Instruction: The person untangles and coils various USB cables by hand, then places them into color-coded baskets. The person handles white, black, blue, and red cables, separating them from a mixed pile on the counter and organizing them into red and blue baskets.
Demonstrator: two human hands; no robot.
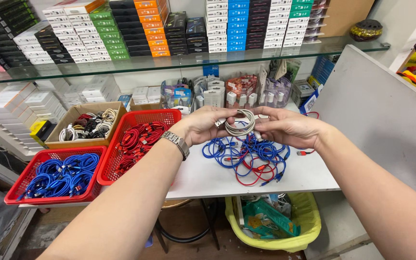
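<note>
Blue-cable basket [25,178]: red plastic mesh, rectangular, far left of the white table, filled with glossy blue cable coils
Cardboard box [80,111]: brown, open-topped, behind the blue-cable basket, holding white and black cables in a tangle
Red-cable basket [121,126]: red plastic mesh, on the table's left edge, heaped with red braided cable
Left hand [207,124]: bare, a metal link watch [176,143] on the wrist; thumb and fingers closed on the left side of the white cable coil
White cable coil [240,123]: smooth, pale grey-white cord wound in a tight round loop of several turns, a metal plug end jutting at its left; held in the air above the table's middle, over the loose cable pile
Right hand [287,126]: bare, fingers pinched on the coil's right side
Loose cable pile [249,156]: blue braided cords with some red strands, sprawled on the table
White table [203,178]: flat, matt surface
Bin [302,226]: yellow liner, below the table's right end, holding green wrappers
</note>
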